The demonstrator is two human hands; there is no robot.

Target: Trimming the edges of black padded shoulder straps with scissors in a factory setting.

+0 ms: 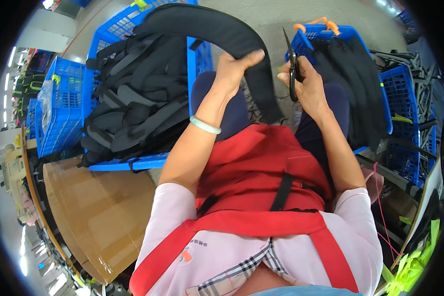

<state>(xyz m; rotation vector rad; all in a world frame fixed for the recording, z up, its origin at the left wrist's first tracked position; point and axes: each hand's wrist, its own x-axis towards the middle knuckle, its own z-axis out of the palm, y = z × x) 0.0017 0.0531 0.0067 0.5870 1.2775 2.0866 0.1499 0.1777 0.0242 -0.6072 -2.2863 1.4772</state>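
Far-left crate: blue crate [64, 118], standing just beside the larger basket, clear plastic hanging at its side.
Box: brown cardboard box [98, 217], below the left basket in view, its top taped.
Left basket: blue, left basket [199, 74] heaped with black and dark grey curved pieces [138, 103] lying at all angles.
Left hand: the left hand [232, 71] grips one black pad [241, 42], thumb on top; a pale green bangle [205, 125] circles the wrist.
Pad: held up in front of the person, arching from over the left basket's far rim, past the hand, down toward the lap.
Apron: red apron [261, 163] over the lap, below the pad's lower end.
Right hand: the right hand [306, 86] holds black scissors [293, 64], blades pointing up and away, just beside the pad and apart from it.
Right basket: blue, right basket [301, 44] with black strips [352, 84] laid lengthwise; an orange tie [332, 26] sits on its far rim.
Far-right basket: blue, far-right basket [397, 84] with thin dark strips [404, 61] piled above.
Lower right: bright yellow-green strips [419, 261], bunched.
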